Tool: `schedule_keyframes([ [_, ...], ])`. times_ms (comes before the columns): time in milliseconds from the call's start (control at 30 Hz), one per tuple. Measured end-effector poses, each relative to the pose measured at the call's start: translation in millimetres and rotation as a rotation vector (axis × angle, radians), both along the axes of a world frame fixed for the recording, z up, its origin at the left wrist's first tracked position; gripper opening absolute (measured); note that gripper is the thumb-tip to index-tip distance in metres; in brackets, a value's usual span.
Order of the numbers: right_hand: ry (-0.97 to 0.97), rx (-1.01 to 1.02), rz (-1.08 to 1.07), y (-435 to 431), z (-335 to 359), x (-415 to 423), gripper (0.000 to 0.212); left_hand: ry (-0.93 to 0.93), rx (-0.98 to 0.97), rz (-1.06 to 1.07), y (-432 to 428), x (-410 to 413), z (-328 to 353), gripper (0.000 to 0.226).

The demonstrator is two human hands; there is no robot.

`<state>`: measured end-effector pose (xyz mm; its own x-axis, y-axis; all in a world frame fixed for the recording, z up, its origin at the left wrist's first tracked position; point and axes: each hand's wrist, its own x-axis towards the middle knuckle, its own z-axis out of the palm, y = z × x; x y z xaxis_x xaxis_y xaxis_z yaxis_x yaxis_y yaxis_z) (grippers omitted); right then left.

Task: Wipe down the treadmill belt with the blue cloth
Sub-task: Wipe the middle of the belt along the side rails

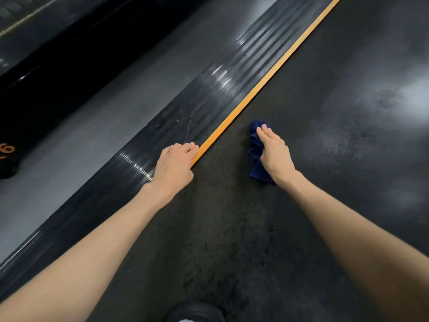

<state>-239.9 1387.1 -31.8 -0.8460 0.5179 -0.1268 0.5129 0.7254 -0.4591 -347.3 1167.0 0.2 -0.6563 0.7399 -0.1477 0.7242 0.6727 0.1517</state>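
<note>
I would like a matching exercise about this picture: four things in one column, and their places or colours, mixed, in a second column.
Things:
1 blue cloth
2 left hand
3 orange stripe
4 treadmill belt

Places or colours:
a between ribbed side rail and belt
b under the right hand
c covering the stripe's near end
d dark grey, below the cloth

Pairs: 1-b, 2-c, 3-a, 4-d

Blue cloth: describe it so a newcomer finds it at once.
Start from the dark treadmill belt that fills the right of the view, bordered on its left by an orange strip. Just right of that strip the right hand presses on a bunched cloth on the belt. It is the only blue thing in sight.
</note>
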Motion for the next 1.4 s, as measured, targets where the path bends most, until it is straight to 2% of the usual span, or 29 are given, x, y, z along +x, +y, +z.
schedule_keyframes([
  [233, -0.321, -0.020, 0.036, -18.4, 34.8, 13.8, 0.070, -0.051, -0.042, 0.013, -1.1, 3.7, 11.1, 0.066],
  [433, -0.362, -0.005, 0.034, -30.4, 36.7, 20.1, 0.082, -0.078, -0.062, 0.002, -1.4, -3.9, 15.1, 0.064],
  [567, -0.168, -0.030, 0.005, -36.0, 10.1, 36.0, 0.071, -0.009, -0.053, -0.030, -0.2, -4.0, 11.0, 0.066],
  [667, -0.085, 0.079, 0.101, -26.1, -6.8, 51.4, 0.063, 0.020, -0.022, -0.023, -0.9, 0.0, 7.4, 0.060],
  [800, -0.050, 0.128, 0.104, -28.3, -18.8, 51.5, 0.069, 0.015, -0.029, 0.005, -1.6, 2.0, 5.9, 0.061],
  [1000, 0.181, -0.116, -0.170, -48.7, -19.4, 41.0, 0.066, -0.060, -0.032, 0.036, -6.3, -6.2, 0.9, 0.063],
  [1033, 0.225, -0.119, -0.080, -59.3, -20.9, 43.9, 0.067, -0.059, -0.031, 0.025, -5.9, -8.1, 0.6, 0.063],
  [1067, 0.249, -0.097, 0.106, -73.8, -22.8, 47.8, 0.067, -0.048, -0.046, 0.007, -5.0, -9.6, 1.6, 0.065],
  [1133, 0.220, -0.024, 0.598, -99.9, -25.5, 56.9, 0.058, -0.024, -0.075, -0.015, -4.6, -9.3, 3.1, 0.069],
  [1167, 0.179, 0.025, 0.777, -101.3, -26.3, 58.4, 0.056, -0.016, -0.075, -0.011, -4.2, -7.2, 3.5, 0.070],
  [1200, 0.183, 0.076, 0.855, -91.8, -27.0, 55.0, 0.056, -0.010, -0.071, -0.003, -3.2, -4.7, 4.7, 0.071],
  [1267, 0.215, 0.150, 0.746, -60.1, -30.5, 39.3, 0.056, -0.026, -0.078, 0.007, -2.2, -3.4, 7.6, 0.070],
  [1333, 0.237, 0.161, 0.475, -25.7, -29.9, 24.2, 0.056, -0.038, -0.072, 0.021, -2.7, -5.2, 7.0, 0.068],
  [1400, 0.230, 0.155, 0.192, 4.0, -21.4, 16.2, 0.072, -0.031, -0.059, 0.042, -1.3, -5.5, 6.4, 0.065],
])
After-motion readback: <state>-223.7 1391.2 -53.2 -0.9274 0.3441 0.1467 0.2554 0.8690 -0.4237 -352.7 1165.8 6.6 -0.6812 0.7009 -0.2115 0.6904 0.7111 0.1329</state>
